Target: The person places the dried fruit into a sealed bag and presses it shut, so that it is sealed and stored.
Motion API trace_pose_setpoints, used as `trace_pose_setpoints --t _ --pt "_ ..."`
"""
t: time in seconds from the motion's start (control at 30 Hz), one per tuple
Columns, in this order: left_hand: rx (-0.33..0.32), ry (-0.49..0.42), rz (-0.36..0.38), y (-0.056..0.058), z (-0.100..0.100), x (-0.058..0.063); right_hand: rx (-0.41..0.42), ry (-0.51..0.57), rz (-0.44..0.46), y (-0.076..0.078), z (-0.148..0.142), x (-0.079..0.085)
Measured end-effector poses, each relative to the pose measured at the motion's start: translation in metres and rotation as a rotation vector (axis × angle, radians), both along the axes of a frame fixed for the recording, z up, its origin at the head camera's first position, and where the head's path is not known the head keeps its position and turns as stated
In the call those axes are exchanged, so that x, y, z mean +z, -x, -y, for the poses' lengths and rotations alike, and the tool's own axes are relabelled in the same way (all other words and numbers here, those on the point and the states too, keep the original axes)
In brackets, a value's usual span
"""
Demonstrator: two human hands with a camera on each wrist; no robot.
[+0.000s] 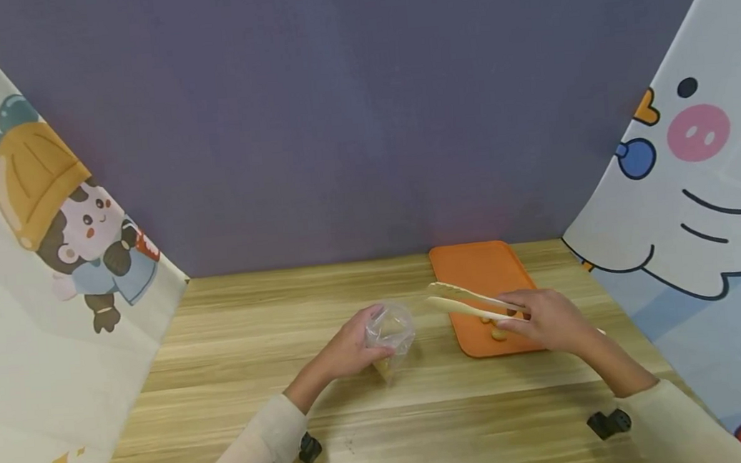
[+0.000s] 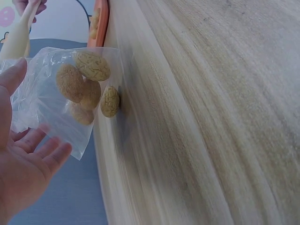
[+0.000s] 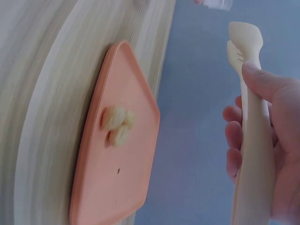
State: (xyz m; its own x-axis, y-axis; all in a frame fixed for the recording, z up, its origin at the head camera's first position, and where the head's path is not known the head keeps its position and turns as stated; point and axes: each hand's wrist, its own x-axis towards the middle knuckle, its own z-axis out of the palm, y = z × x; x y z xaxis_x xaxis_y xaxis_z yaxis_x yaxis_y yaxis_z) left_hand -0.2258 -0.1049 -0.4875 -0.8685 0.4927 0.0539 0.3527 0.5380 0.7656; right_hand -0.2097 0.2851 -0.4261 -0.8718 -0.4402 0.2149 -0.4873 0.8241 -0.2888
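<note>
My left hand (image 1: 352, 344) holds a clear plastic bag (image 1: 398, 326) at its mouth, above the table. Inside the bag, several wrinkled tan oval pieces (image 2: 70, 82), like nuts in their shells, show in the left wrist view. Another such piece (image 2: 110, 101) shows at the bag's lower edge; whether it lies inside I cannot tell. My right hand (image 1: 547, 318) grips cream-coloured tongs (image 1: 462, 304), thumb on one arm and fingers round the other. Their tips stand apart with nothing between, pointing toward the bag. Under them, an orange tray (image 1: 479, 267) bears a few pale tan lumps (image 3: 114, 117).
The wood-grain table (image 1: 254, 318) meets a grey-blue panel (image 1: 362, 117) at the back. Printed white panels stand at left and right. Two small black objects (image 1: 310, 449) appear near the forearms, one by each sleeve.
</note>
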Motion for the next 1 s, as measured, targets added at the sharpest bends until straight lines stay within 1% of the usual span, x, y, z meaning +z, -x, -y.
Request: trace_pose_setpoints --t 0.2,0.4,0.5,0.63,0.83,1.0 --pt "0.004 0.001 0.005 -0.001 0.000 0.001 -0.018 0.013 -0.011 0.003 -0.019 -0.008" --pt "0.002 0.005 0.004 -0.002 -0.001 0.001 -0.044 -0.006 -0.020 0.003 -0.032 -0.013" --pt "0.000 0.009 0.000 -0.002 0.000 0.001 -0.065 -0.026 0.003 0.003 -0.038 -0.016" --pt "-0.001 0.011 0.000 -0.001 0.000 0.001 -0.099 -0.045 0.054 0.003 -0.048 -0.021" --pt "0.004 0.006 0.002 0.000 0.000 0.000 -0.140 -0.049 0.107 0.004 -0.061 -0.029" --pt "0.002 0.001 0.006 0.000 0.000 0.000 -0.132 -0.060 0.100 0.003 -0.075 -0.040"
